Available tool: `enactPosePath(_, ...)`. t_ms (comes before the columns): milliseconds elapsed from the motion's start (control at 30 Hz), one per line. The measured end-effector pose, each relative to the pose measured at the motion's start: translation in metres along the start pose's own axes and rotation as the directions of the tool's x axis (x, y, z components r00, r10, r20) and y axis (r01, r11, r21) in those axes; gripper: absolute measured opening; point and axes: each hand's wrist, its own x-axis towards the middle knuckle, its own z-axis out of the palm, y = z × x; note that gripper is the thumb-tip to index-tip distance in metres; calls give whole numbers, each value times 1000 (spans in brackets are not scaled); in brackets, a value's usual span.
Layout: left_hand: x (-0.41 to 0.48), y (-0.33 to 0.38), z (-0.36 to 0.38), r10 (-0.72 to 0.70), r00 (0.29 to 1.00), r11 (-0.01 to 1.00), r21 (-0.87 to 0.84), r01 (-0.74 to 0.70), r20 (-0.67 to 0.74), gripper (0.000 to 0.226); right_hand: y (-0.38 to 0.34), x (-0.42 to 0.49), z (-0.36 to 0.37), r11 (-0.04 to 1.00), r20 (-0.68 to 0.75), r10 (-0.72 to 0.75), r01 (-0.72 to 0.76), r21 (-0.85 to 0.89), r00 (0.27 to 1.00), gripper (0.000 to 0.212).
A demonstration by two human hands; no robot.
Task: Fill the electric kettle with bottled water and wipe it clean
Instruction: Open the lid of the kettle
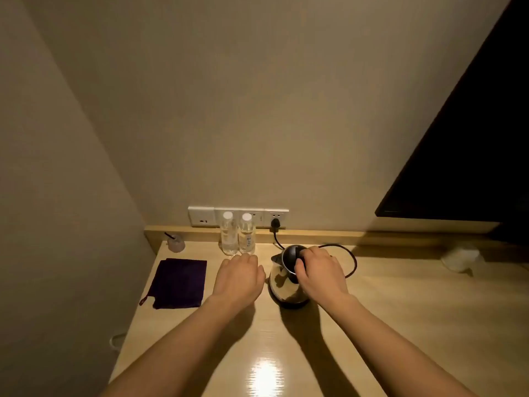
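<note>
Kettle handle (297, 263) under right hand (320, 270); bottle labels (249, 240) illegible.

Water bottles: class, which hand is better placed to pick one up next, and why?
The left hand. It hovers empty just in front of the bottles, while the right hand rests on the kettle lid.

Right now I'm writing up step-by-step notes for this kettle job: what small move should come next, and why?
Probably open the kettle's lid: the right hand is already on top of the kettle, whose lid looks shut, while both water bottles stand capped by the wall. The left hand hovers empty near them, ready to take one next.
</note>
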Motion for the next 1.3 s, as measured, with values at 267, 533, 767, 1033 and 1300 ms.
enactPosePath(267, 58, -20, 39, 70, 963, 937, -347, 26, 261, 57, -5, 36, 25, 962, 93, 253, -261, 85, 963, 35)
enactPosePath(533, 83, -16, 72, 150, 942, 780, -621, 74, 300, 51, -7, 45, 39, 917, 84, 357, -366, 157, 930, 34)
enactPosePath(767, 89, -17, 82, 118, 948, 732, -671, 118, 295, 35, -4, 42, 41, 917, 18, 353, -350, 191, 935, 31)
enactPosePath(1033, 92, -18, 83, 122, 941, 730, -671, 131, 316, 33, 33, 33, 16, 318, 275, 522, -484, 815, 807, 23)
enactPosePath(1300, 89, -15, 75, 81, 942, 756, -636, 154, 325, 29, 73, 24, 13, -238, 555, 416, -503, 831, 720, 29)
